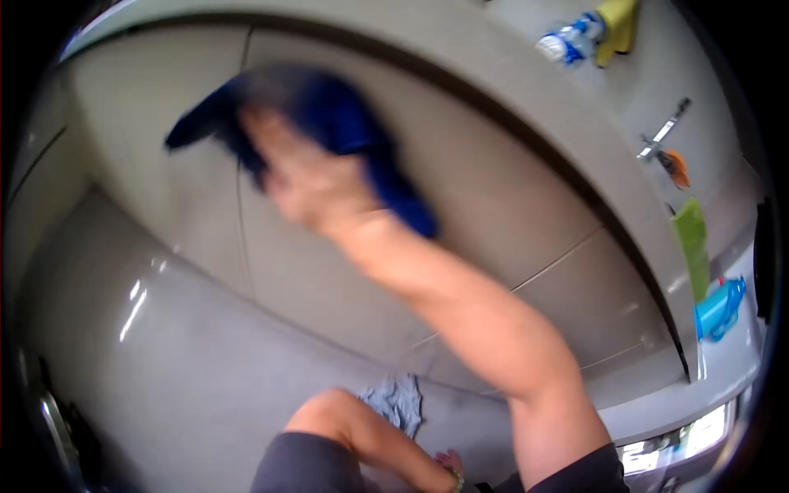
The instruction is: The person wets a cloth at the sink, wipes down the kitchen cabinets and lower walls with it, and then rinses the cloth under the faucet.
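Note:
My right hand (308, 177), blurred by motion, is on a dark blue cloth (353, 115) against the beige tiled panel (485, 205). The arm stretches up and left from the lower right, and the cloth spreads out past the hand on both sides. My left hand (448, 460) shows only in part at the bottom edge, close to my body, with a bracelet at its wrist; that arm is bent. How its fingers are held cannot be made out. A crumpled grey rag (399, 403) lies on the grey floor (205, 353) by the bent arm.
A light ledge (559, 123) curves above the panel. Beyond it lie a blue-and-white bottle (571, 39), a yellow cloth or glove (616, 31), a metal-handled tool (664, 130), an orange item (676, 168), a green cloth (692, 242) and a turquoise bottle (719, 310).

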A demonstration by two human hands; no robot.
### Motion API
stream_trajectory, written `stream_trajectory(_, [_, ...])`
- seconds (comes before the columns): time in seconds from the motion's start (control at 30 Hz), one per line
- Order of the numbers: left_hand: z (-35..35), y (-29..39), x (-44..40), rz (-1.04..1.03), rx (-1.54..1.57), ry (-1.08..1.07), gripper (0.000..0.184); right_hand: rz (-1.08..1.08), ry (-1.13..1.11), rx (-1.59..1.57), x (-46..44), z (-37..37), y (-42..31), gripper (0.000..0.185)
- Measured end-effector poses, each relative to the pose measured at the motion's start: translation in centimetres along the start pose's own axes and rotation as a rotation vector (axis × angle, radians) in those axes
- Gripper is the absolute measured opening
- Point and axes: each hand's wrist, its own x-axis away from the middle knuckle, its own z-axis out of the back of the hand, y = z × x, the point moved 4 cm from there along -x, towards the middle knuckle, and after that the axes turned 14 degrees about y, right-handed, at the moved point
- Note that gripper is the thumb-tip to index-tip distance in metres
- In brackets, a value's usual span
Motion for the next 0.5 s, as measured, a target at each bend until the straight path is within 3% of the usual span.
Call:
stream_trajectory(0.07, [-1.0,-1.1,0.9,0.105,0.08,0.042,0.053,-0.109,-0.111,0.003,1.1,6.0,0.9,0.076])
stream_trajectory(0.1, [-1.5,-1.8,1.5,0.168,0.113,0.058,0.054,-0.056,-0.093,0.096,2.0,8.9,1.6,0.077])
stream_trajectory(0.17, [-2.8,-3.5,2.6,0.282,0.166,0.101,0.055,-0.073,-0.188,0.554,5.3,14.9,3.5,0.081])
stream_trajectory(0.2, [-3.6,-4.3,3.4,0.345,0.189,0.124,0.056,0.016,-0.174,0.779,8.3,18.1,4.9,0.078])
stream_trajectory(0.23, [-5.1,-5.1,4.1,0.413,0.213,0.154,0.057,0.179,-0.053,0.864,12.8,21.7,6.0,0.08])
stream_trajectory(0.27, [-6.4,-5.9,4.8,0.481,0.234,0.175,0.058,0.226,-0.096,0.874,14.9,24.0,6.1,0.086])
stream_trajectory(0.37, [-10.1,-8.5,7.4,0.72,0.274,0.265,0.061,0.163,-0.094,0.949,22.2,26.1,8.2,0.075])
stream_trajectory(0.43, [-12.8,-10.1,9.0,0.882,0.273,0.319,0.063,0.088,-0.193,0.886,15.4,21.6,4.9,0.07])
stream_trajectory(0.5, [-15.9,-11.1,9.6,1.035,0.254,0.373,0.064,0.087,-0.059,0.781,12.6,16.9,4.0,0.071])
